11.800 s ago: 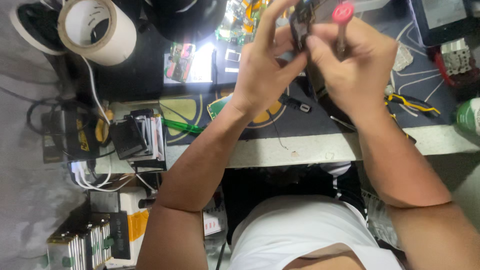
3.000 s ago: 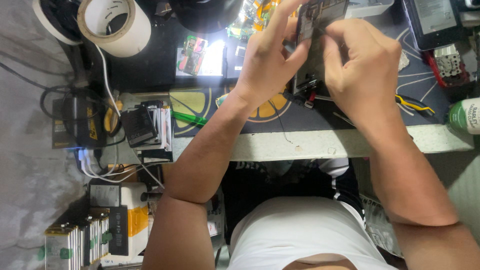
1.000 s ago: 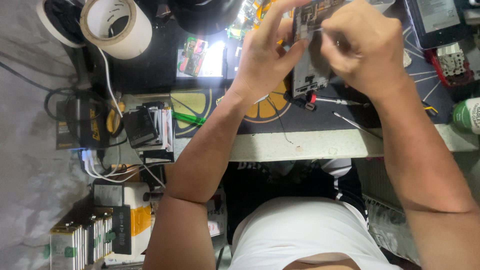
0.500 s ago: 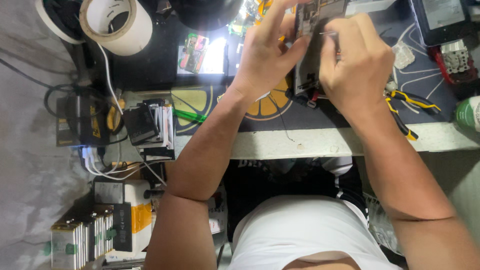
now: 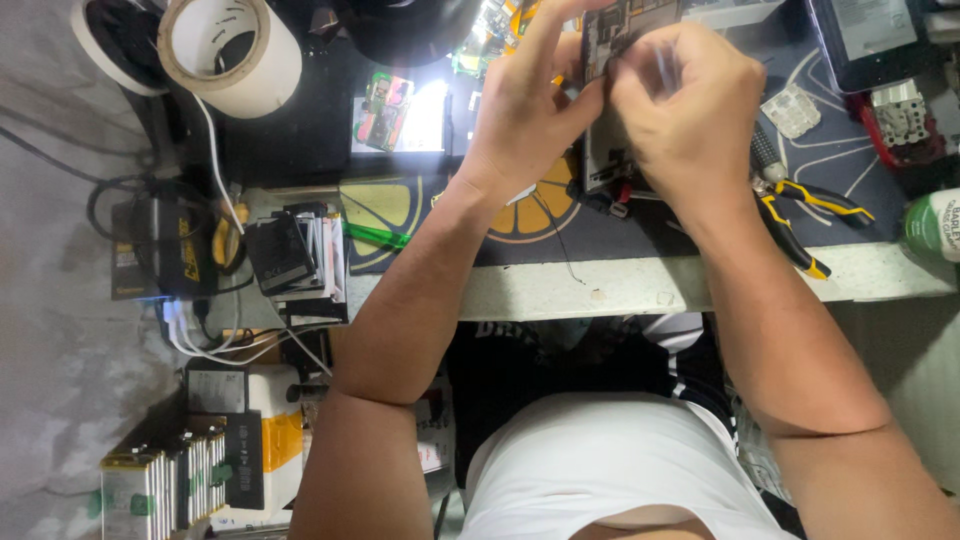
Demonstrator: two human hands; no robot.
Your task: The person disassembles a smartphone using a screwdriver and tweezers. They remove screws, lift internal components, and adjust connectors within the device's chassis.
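1. Left hand [image 5: 525,110] fingers pinched shut on the edge of an opened phone [image 5: 625,40], held up above the worktop [image 5: 560,290].
2. Right hand [image 5: 685,110] curled over the phone's other side, fingers closed on a thin tool; the tool is blurred.
3. Yellow-handled pliers [image 5: 800,215] lie just right of the hands.
4. Tape roll [image 5: 235,50] far left; green bottle [image 5: 935,225] at right edge.

left hand [image 5: 525,110] raised, fingers pinched | right hand [image 5: 690,110] curled, fingertips meeting
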